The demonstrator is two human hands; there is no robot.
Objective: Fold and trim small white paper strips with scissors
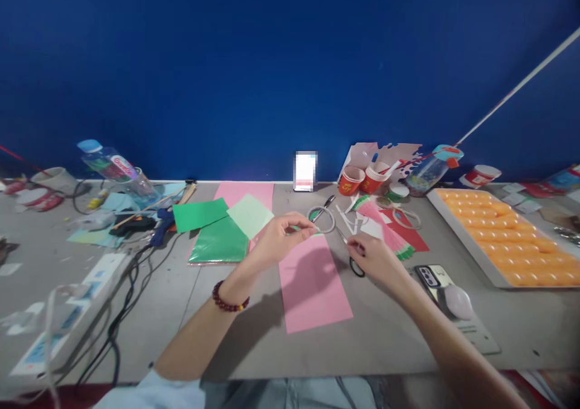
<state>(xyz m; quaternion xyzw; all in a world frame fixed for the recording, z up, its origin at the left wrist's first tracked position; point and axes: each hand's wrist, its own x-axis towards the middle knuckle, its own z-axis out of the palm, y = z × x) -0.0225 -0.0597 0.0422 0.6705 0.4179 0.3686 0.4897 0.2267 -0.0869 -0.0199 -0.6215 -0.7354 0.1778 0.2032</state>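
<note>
My left hand (pixel 295 231) is pinched closed over the top edge of a pink sheet of paper (pixel 315 288) on the table. A thin green sliver shows at its fingertips, too small to name surely. My right hand (pixel 369 253) is closed on a pair of scissors (pixel 357 268); a black handle loop hangs below the fingers and the blades point up and left toward the left hand. Just beyond the hands lies a roll of clear tape (pixel 333 220), with a dark pen-like tool (pixel 330 201) beside it. Pink-and-green fringed paper (pixel 393 237) lies right of the tape.
Green paper (pixel 199 214), a pale green sheet (pixel 250 215) and a wrapped green pack (pixel 217 243) lie left. Red paper cups (pixel 351 181), a bright phone (pixel 305 171) and a bottle (pixel 115 164) stand at the back. A power strip (pixel 75 312) and an orange-filled tray (pixel 498 286) flank the workspace.
</note>
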